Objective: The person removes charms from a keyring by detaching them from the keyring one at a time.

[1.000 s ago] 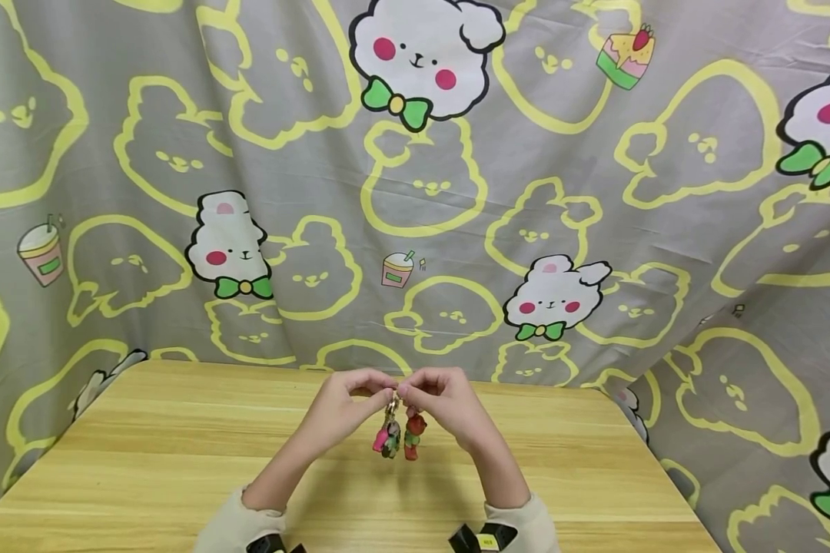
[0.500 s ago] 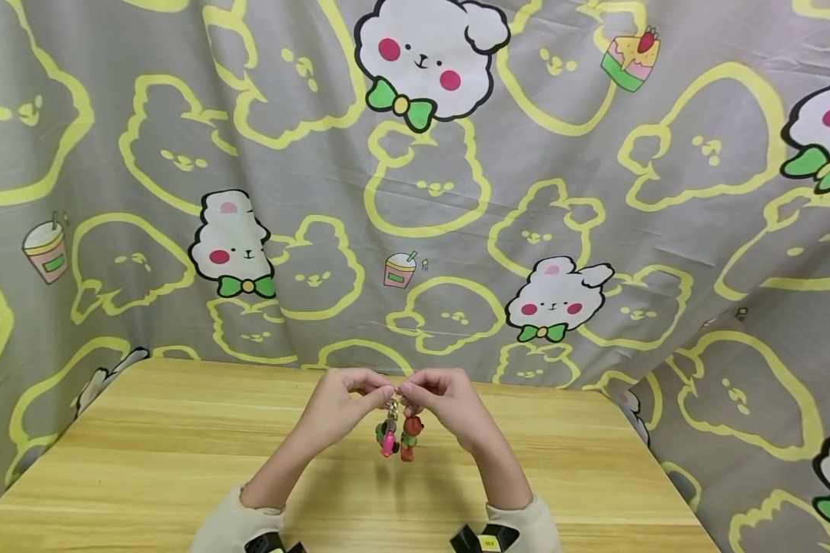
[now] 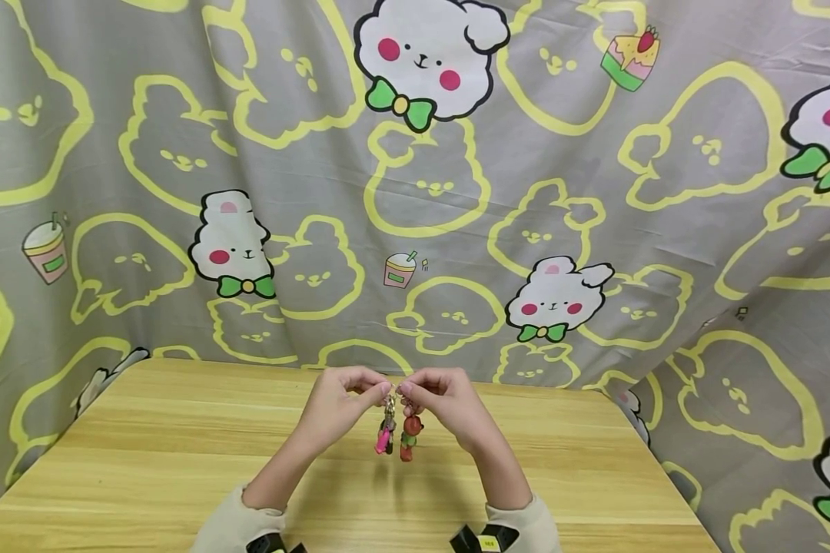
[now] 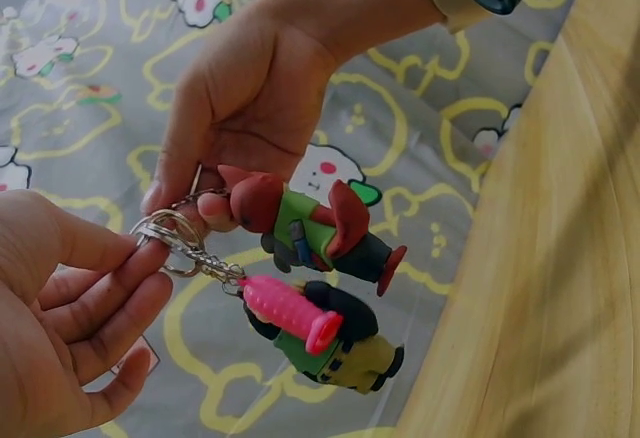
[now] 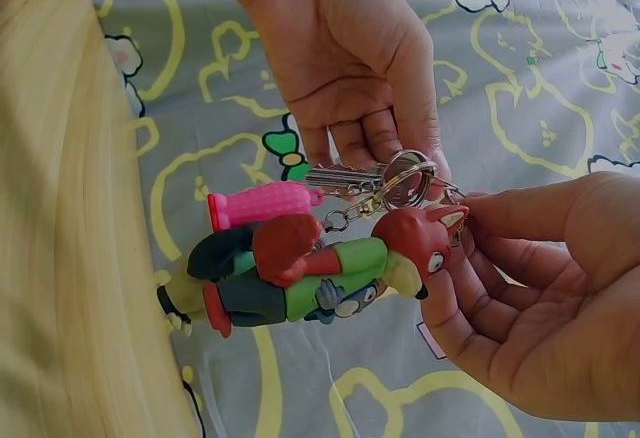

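Observation:
In the head view my left hand (image 3: pixel 346 403) and right hand (image 3: pixel 443 399) meet fingertip to fingertip above the table. My left thumb and fingers pinch metal key rings (image 4: pixel 165 233). From the rings hang a key (image 5: pixel 345 175), a knobbly pink charm (image 5: pixel 262 204) and a dark figurine (image 4: pixel 370 358) with a green top and tan trousers. A red fox figurine (image 4: pixel 270 203) in a green vest hangs from a thin ring and short chain, which my right thumb and fingers pinch beside its head. Whether the fox's ring is linked to the others cannot be made out.
A wooden table (image 3: pixel 145 453) lies beneath the hands. A grey curtain (image 3: pixel 304 177) with yellow animal outlines stands behind it and along both sides. A black wrist device (image 3: pixel 484 538) sits on each beige sleeve (image 3: pixel 238 522).
The pink charm and dark figurine have swung and turned as they hang. My left fingertips have shifted slightly left. My right hand stays almost in place.

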`<act>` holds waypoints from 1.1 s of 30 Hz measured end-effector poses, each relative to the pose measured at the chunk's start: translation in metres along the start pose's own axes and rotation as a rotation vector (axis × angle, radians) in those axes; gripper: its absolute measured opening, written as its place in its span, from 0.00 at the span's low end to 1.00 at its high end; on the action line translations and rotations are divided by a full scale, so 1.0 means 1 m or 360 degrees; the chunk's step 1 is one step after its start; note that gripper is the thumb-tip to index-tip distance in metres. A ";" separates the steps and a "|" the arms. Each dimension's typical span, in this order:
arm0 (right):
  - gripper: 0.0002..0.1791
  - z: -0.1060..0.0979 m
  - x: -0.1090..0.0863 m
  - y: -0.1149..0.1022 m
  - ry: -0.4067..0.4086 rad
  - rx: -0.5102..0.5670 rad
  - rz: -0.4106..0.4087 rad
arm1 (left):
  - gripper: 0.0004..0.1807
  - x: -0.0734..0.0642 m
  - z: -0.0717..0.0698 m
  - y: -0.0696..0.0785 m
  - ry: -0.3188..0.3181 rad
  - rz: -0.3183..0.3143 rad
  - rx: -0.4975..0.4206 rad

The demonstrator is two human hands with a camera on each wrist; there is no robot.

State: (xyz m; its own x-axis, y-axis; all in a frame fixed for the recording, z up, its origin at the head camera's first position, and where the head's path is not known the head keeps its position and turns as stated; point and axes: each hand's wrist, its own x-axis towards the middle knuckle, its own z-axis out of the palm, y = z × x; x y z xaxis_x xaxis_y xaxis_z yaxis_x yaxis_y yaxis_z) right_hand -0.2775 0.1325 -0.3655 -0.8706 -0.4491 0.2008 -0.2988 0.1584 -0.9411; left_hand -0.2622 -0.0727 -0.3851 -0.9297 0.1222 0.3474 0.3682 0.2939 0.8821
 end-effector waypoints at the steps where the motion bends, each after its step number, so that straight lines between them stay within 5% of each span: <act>1: 0.12 0.000 0.000 0.000 0.0002 0.0000 0.0000 | 0.03 0.000 0.000 0.000 0.0005 -0.0007 -0.0001; 33: 0.14 -0.003 0.002 0.007 -0.0077 -0.0066 -0.0012 | 0.03 0.002 0.000 -0.004 0.0023 -0.0105 -0.0031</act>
State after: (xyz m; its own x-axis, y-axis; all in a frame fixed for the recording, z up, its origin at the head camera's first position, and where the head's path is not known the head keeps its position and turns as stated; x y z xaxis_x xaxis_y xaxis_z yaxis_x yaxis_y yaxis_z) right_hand -0.2827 0.1355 -0.3704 -0.8486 -0.4925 0.1934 -0.3220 0.1906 -0.9273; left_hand -0.2659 -0.0739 -0.3878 -0.9521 0.0895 0.2925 0.3059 0.2821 0.9093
